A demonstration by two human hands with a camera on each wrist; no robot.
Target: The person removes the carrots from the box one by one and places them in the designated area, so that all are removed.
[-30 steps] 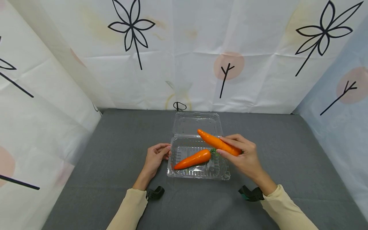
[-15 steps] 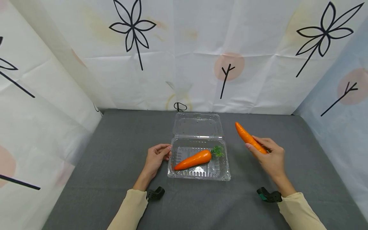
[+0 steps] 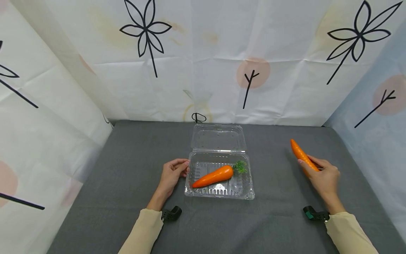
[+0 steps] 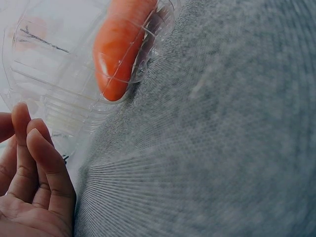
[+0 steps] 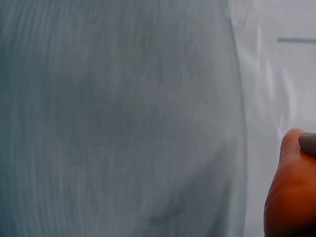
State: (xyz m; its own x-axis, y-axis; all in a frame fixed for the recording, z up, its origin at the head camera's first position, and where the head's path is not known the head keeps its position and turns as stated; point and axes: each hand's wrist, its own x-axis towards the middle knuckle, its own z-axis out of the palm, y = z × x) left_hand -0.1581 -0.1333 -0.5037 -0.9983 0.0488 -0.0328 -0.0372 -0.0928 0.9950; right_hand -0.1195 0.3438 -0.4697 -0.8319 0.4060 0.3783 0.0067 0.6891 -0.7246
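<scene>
Your surface (image 3: 133, 151) is plain dark grey with a fabric weave and a few faint creases. Sitting right on it, around the middle, you've got a clear plastic container (image 3: 219, 193), lid (image 3: 219, 139) open toward the back edge.

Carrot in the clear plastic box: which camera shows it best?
The head view: the whole carrot, tip to green top, in the open box. The left wrist view cuts it off at the top; the right wrist shows the held carrot instead.

I log: head view, bright, sharp; glare on clear plastic hinged container (image 3: 219, 191), lower centre; right-wrist view, blurred.
</scene>
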